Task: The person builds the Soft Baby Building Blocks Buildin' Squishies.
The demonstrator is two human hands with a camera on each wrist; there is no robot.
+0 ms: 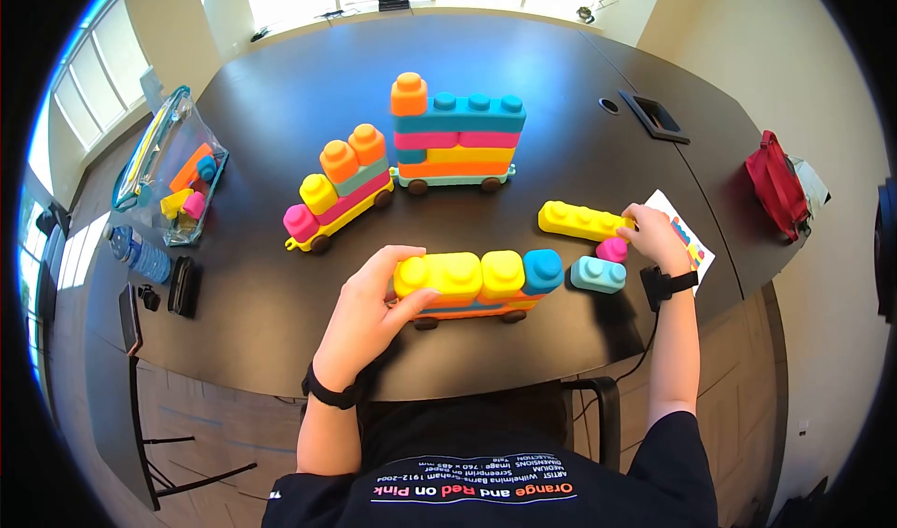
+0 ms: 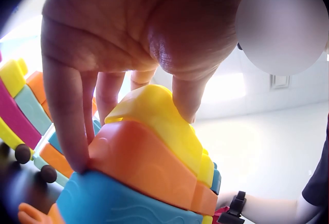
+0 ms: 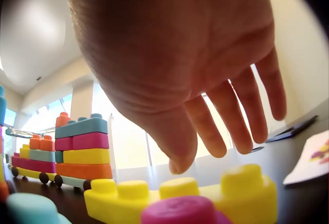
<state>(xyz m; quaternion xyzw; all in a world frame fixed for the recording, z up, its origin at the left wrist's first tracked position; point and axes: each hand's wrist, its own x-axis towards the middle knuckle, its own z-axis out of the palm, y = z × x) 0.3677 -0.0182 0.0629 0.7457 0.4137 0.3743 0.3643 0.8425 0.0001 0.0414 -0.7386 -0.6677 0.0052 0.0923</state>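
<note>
A wheeled toy train car (image 1: 500,309) stacked with building blocks stands nearest the person. My left hand (image 1: 363,315) grips its left end, thumb on the yellow top block (image 2: 159,113) and fingers down the opposite side along an orange block (image 2: 139,157). To the right, my right hand (image 1: 656,240) hovers at the end of a long yellow block (image 1: 581,221). In the right wrist view its fingers are loosely extended and the thumb tip hangs just above the yellow studs. Beside that block lie a small pink block (image 1: 612,249) and a pale teal block (image 1: 598,275).
Two more block-laden train cars, one low (image 1: 341,206) and one tall (image 1: 458,154), stand farther back. A printed sheet (image 1: 696,252) lies by the right wrist. Leftward are a clear bag (image 1: 173,178) of blocks and a water bottle (image 1: 140,255); a red bag (image 1: 777,187) sits right.
</note>
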